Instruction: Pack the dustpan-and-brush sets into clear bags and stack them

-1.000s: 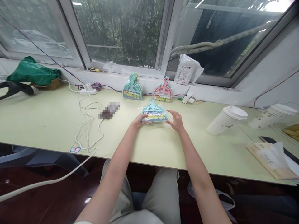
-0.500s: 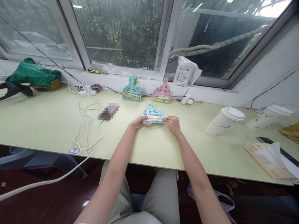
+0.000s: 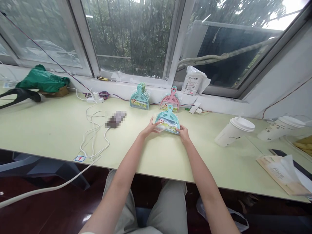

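A light-blue dustpan and brush set [image 3: 168, 120] in a clear plastic wrapper is held tilted up above the table, its handle pointing to the window. My right hand [image 3: 183, 133] pinches its lower right corner between thumb and fingers. At the lower left side, my left hand [image 3: 149, 128] is open, thumb raised and fingers spread against or just beside the wrapper; contact is hard to tell. Behind stands a pink dustpan set [image 3: 170, 99], partly covered by the blue one. Left of that, several teal dustpan sets [image 3: 140, 97] stand stacked against the wall.
White paper cups [image 3: 234, 131] stand on the right, near a paper bag [image 3: 280, 172] and a dark phone [image 3: 297, 165]. To the left lie a blurred-out device [image 3: 115, 119], white cables [image 3: 94, 139] and a power strip [image 3: 95, 99]. A white package [image 3: 192, 83] leans by the window.
The blue dustpan set has moved right and away from me and tipped more upright. My left hand's fingers have spread from its edge. The view has shifted slightly.
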A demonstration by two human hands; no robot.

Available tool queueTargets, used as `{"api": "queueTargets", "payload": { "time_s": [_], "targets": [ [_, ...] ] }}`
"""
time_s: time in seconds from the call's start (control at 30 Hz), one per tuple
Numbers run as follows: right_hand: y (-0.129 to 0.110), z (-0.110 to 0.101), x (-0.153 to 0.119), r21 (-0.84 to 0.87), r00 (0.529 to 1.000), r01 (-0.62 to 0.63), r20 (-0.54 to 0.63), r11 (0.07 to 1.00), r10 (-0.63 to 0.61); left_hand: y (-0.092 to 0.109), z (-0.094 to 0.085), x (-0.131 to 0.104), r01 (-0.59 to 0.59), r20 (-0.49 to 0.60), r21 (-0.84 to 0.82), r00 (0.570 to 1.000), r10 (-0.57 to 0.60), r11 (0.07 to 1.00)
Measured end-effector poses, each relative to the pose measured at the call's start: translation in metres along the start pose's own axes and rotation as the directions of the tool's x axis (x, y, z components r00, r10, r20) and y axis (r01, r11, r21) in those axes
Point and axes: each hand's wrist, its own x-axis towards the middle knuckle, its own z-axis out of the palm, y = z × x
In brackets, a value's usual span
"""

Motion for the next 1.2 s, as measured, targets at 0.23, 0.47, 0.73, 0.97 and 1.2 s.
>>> {"api": "queueTargets", "payload": {
  "time_s": [0.23,0.47,0.73,0.97,1.2],
  "targets": [
    [-0.001,0.0,-0.001,0.056,0.997,0.048,-0.069,0.997,-0.044,-0.007,0.011,0.009,-0.355,0.004,0.433,0.92,0.391,0.829],
    [-0.008,0.012,-0.012,-0.039,0.993,0.121,0.012,0.992,-0.121,-0.017,0.008,0.015,-0.278,-0.324,0.52,0.811,0.488,0.808],
    [-0.002,0.028,-0.02,-0.179,0.963,0.229,0.188,0.957,-0.195,-0.021,-0.016,0.017,0.021,-0.542,0.563,0.764,0.35,0.826],
    [0.006,0.071,-0.007,-0.48,0.911,0.412,0.189,0.775,-0.367,-0.02,-0.049,0.023,0.142,-0.623,0.594,0.704,0.342,0.792],
    [0.017,0.161,0.031,-0.642,0.856,0.505,0.287,0.578,-0.429,-0.008,-0.12,0.043,0.263,-0.741,0.62,0.507,0.441,0.74]
  ]
}}
